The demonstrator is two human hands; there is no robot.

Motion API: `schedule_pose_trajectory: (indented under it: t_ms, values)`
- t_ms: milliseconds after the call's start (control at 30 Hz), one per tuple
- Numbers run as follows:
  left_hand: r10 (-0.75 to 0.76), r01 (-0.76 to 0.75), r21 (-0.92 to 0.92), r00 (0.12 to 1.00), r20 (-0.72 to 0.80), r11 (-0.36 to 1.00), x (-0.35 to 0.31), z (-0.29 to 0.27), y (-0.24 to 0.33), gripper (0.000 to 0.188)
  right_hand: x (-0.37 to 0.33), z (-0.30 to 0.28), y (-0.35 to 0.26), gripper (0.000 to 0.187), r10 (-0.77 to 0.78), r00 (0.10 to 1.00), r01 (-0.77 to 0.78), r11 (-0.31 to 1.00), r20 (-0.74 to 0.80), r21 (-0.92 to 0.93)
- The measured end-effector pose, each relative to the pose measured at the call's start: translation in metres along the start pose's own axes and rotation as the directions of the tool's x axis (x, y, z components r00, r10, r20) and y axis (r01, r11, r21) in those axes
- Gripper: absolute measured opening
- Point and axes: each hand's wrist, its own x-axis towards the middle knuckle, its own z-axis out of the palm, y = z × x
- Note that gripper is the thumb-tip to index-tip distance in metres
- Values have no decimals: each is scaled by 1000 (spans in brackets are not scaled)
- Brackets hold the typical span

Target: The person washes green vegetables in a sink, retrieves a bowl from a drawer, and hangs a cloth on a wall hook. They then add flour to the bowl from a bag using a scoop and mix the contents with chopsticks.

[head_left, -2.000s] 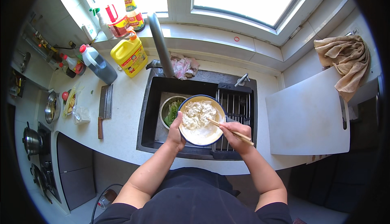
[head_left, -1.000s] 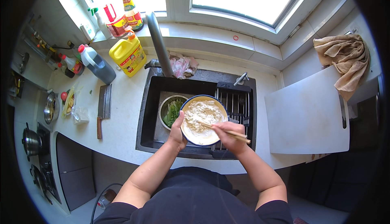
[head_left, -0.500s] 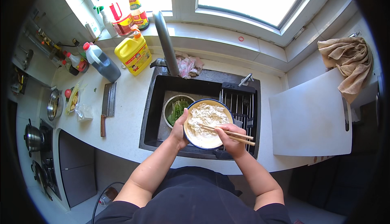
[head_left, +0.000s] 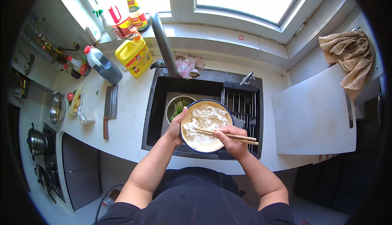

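Observation:
My left hand (head_left: 175, 126) grips the left side of a cream bowl with a blue rim (head_left: 211, 146), thumb on the edge. Over the sink's near part, the bowl is held up in the air. A lumpy, white flour-like mixture (head_left: 209, 116) fills much of it. Closed around a pair of wooden chopsticks (head_left: 239, 138), my right hand (head_left: 232, 143) is at the bowl's right rim. The chopstick tips reach into the mixture. Behind the bowl, partly covered by it, a metal bowl of green vegetables (head_left: 178, 107) stands in the dark sink (head_left: 157, 102).
A cleaver (head_left: 110, 108) lies on the counter left of the sink. Further back are a yellow jug (head_left: 134, 56) and a dark-filled bottle (head_left: 104, 66). The faucet (head_left: 164, 45) rises behind the sink. A drying rack (head_left: 241, 104) covers its right part; a white cutting board (head_left: 314, 112) is farther right.
The bowl has shifted slightly left and nearer to me, with my left hand on it. The chopstick tips have moved left and slightly down within the mixture.

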Motion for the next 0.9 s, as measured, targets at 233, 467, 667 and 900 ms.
schedule_pose_trajectory:
  t_ms: [233,467,667,900]
  values:
    - [277,-269,81,954,-117,960,5,3,-3,63,5,-2,-15,8,-208,977,213,971,53,-108]
    - [458,-448,97,874,-162,889,3,0,-4,66,5,-8,-15,7,-280,933,317,937,226,-149]
    - [407,-395,99,898,-169,913,-4,2,-11,65,41,-40,3,4,-250,940,314,901,233,-298]
    - [455,-442,107,870,-191,891,-2,4,-7,66,35,-33,2,5,-242,944,311,879,223,-362]
